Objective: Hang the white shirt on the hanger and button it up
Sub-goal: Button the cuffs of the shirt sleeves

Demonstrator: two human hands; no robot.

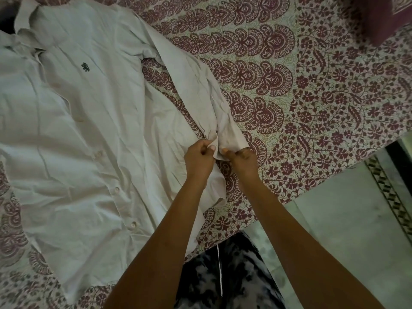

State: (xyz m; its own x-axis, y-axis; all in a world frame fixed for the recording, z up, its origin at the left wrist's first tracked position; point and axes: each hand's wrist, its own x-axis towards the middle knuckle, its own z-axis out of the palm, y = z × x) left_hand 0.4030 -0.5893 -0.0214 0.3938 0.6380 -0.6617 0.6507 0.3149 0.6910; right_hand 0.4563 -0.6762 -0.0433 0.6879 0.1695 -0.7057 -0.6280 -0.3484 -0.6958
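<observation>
Patterned maroon-and-cream bedsheet (312,85) fills most of the view. White shirt (78,130) lies flat on it, front up, covering the left half, with its collar (24,21) toward the top-left corner and the hem toward the bottom edge. Pale tiled floor (334,230) shows bottom right, past the sheet's edge. Dark mottled trousers (223,275) on the person's legs at bottom centre. One long sleeve (200,85) runs diagonally from the shoulder down toward centre, wrinkled, resting on the sheet beside the shirt body. Both forearms reach in from the bottom. Left hand (198,157) has fingers curled, thumb and fingertips pinching the edge of the cuff (227,139). Right hand (240,161) is just beside it, thumb on top of the same cuff, fingers tucked under the fabric and hidden. The hands are nearly touching. Pale buttons (116,190) run in a line down the placket; can't tell whether they are fastened. Small dark embroidered logo (85,67) on the chest.
</observation>
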